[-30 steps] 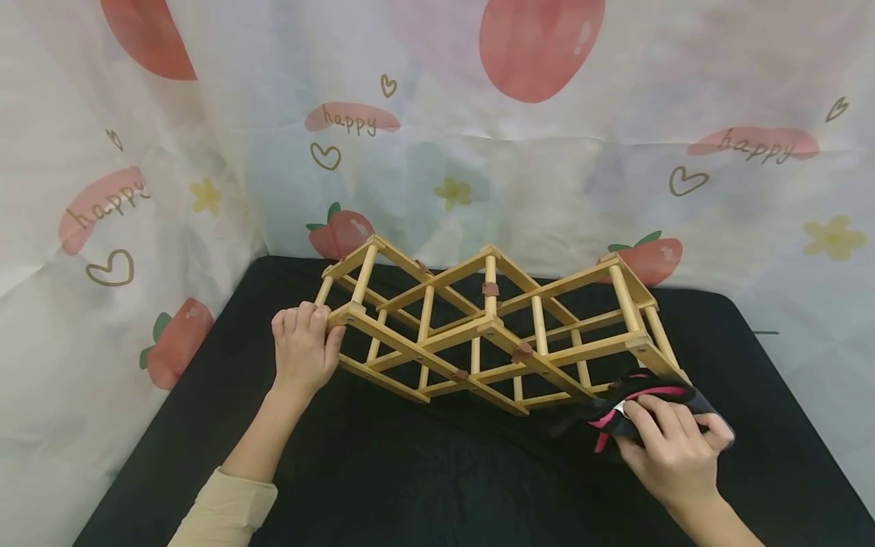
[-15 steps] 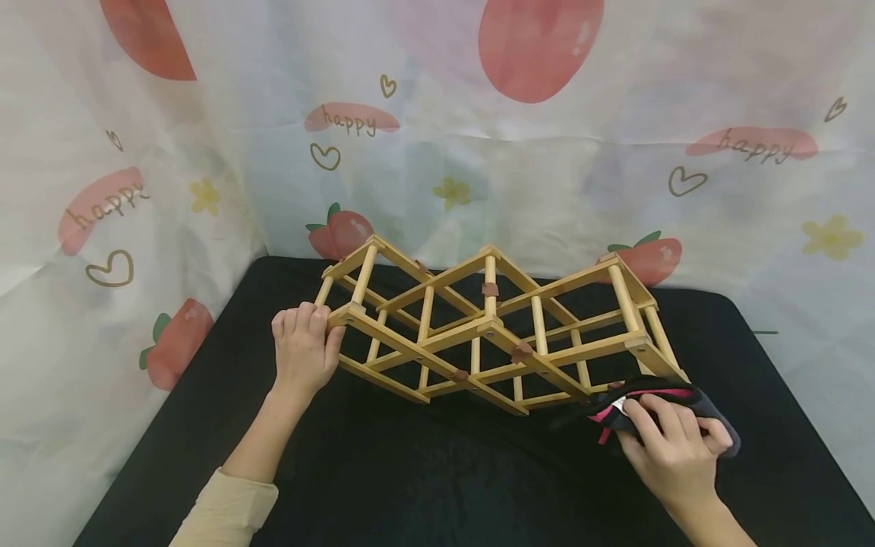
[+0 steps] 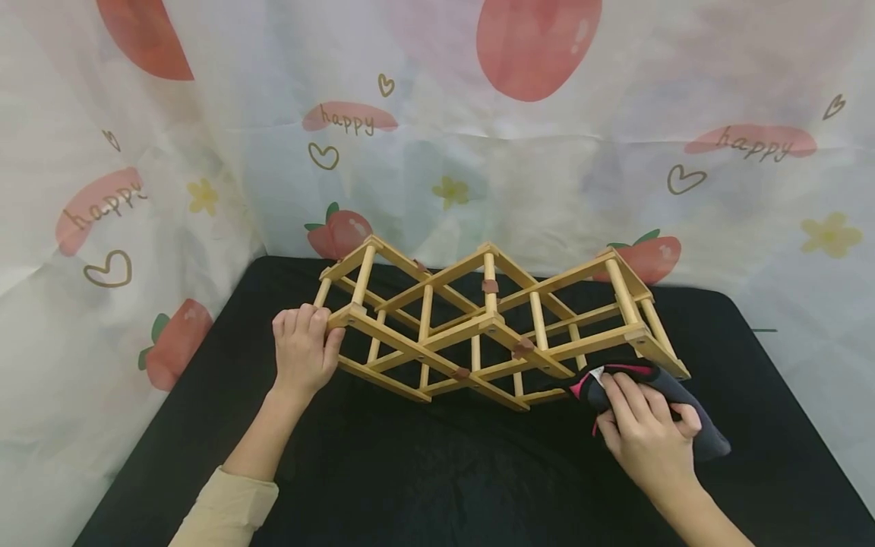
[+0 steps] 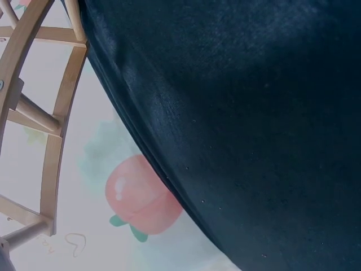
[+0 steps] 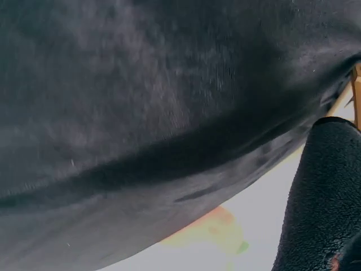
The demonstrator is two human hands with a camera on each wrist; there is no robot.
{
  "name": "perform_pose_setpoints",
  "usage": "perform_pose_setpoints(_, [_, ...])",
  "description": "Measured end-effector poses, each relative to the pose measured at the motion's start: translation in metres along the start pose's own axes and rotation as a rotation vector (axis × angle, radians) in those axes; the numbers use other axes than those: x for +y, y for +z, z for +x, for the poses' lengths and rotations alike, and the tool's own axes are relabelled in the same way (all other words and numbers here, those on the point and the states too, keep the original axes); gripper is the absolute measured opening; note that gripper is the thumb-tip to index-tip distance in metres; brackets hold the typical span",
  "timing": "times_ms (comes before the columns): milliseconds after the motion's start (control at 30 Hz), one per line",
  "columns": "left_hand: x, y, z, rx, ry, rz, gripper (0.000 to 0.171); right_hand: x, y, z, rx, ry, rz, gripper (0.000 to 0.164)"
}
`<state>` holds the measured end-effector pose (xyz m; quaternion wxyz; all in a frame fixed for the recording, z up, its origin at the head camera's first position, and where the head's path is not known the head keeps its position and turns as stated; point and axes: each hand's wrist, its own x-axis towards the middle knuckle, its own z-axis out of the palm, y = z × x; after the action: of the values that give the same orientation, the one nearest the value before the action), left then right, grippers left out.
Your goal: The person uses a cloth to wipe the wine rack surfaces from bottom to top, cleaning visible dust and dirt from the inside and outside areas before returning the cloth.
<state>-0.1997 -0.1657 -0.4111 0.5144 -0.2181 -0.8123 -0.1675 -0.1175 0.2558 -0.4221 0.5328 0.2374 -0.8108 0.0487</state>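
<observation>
A light wooden folding wine rack [image 3: 489,323] stands on the black-covered table, its lattice stretched from left to right. My left hand [image 3: 304,346] grips its left front corner, fingers over the end bar and thumb at the joint. At the lower right corner of the rack, my right hand [image 3: 645,433] holds a dark grey fuzzy cloth [image 3: 697,418] with pink trim and a white tag. The cloth overlaps the rack's lower right bars in the head view. In the right wrist view the fuzzy cloth [image 5: 324,197] fills the right edge. The left wrist view shows rack bars [image 4: 59,96] but no fingers.
Black fabric [image 3: 437,486] covers the table, with its edge [image 4: 152,152] beside the rack in the left wrist view. Behind and to the left hangs a white curtain [image 3: 410,45] printed with peaches, hearts and lettering.
My right hand has moved left and slightly up with the cloth, along the rack's lower right corner, uncovering the end bar's tip. My left hand keeps its grip in place.
</observation>
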Motion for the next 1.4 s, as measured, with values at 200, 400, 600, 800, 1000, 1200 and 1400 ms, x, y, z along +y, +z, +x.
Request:
perform_pose_setpoints(200, [-0.001,0.004,0.0,0.044,0.016,0.004,0.044,-0.001,0.001,0.001,-0.131,-0.028,-0.033,0.034])
perform_pose_setpoints(400, [-0.001,0.003,0.0,0.045,0.024,0.031,0.045,0.001,0.0,0.002,-0.188,-0.049,-0.046,0.034])
perform_pose_setpoints(600, [-0.001,0.001,0.0,0.023,0.03,0.042,0.045,0.004,-0.001,0.004,-0.183,-0.043,-0.05,0.031])
perform_pose_setpoints(800, [0.0,-0.001,-0.002,-0.006,0.015,0.058,0.046,0.003,-0.005,0.003,-0.184,-0.01,-0.035,0.034])
perform_pose_setpoints(1000, [0.001,-0.002,-0.003,-0.012,0.003,0.057,0.046,0.003,-0.011,-0.005,-0.11,0.025,-0.034,0.029])
perform_pose_setpoints(1200, [0.002,-0.002,-0.001,-0.005,0.0,0.043,0.046,0.012,-0.021,-0.021,-0.084,0.074,-0.024,0.03])
perform_pose_setpoints(1400, [0.002,-0.001,-0.001,0.01,-0.002,0.035,0.046,0.015,-0.025,-0.027,-0.057,0.118,-0.01,0.032])
